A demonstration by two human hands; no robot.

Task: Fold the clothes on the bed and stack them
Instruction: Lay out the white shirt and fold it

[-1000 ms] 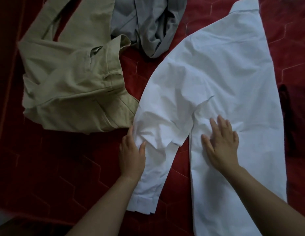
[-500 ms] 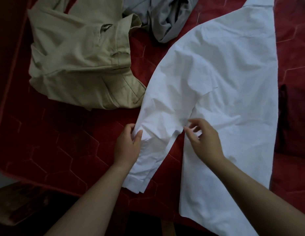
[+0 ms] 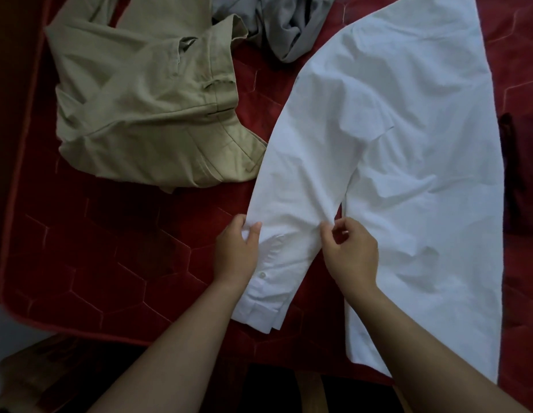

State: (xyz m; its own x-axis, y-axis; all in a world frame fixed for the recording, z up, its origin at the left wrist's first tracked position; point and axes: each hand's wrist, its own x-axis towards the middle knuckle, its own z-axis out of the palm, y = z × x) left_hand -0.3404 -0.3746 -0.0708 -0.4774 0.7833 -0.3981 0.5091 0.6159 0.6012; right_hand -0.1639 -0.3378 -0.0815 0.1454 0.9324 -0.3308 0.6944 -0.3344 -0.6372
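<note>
A white long-sleeved shirt (image 3: 408, 138) lies spread on the red bed (image 3: 110, 263), its body on the right and one sleeve (image 3: 289, 234) running down toward me. My left hand (image 3: 237, 254) pinches the sleeve's left edge above the buttoned cuff. My right hand (image 3: 350, 253) pinches the sleeve's right edge near the underarm seam. Between the two hands the sleeve is stretched flat. Crumpled khaki trousers (image 3: 146, 99) lie at the upper left. A grey garment (image 3: 286, 22) is bunched at the top centre.
A dark maroon cloth (image 3: 521, 174) lies at the right edge of the bed. The bed's near edge (image 3: 80, 332) runs along the bottom left, with floor and a wooden piece (image 3: 307, 391) beyond it.
My right hand left the shirt body, where it lay flat, and took hold of the sleeve's right edge. My left hand slid to the sleeve's left edge. The sleeve is now smoother and straighter.
</note>
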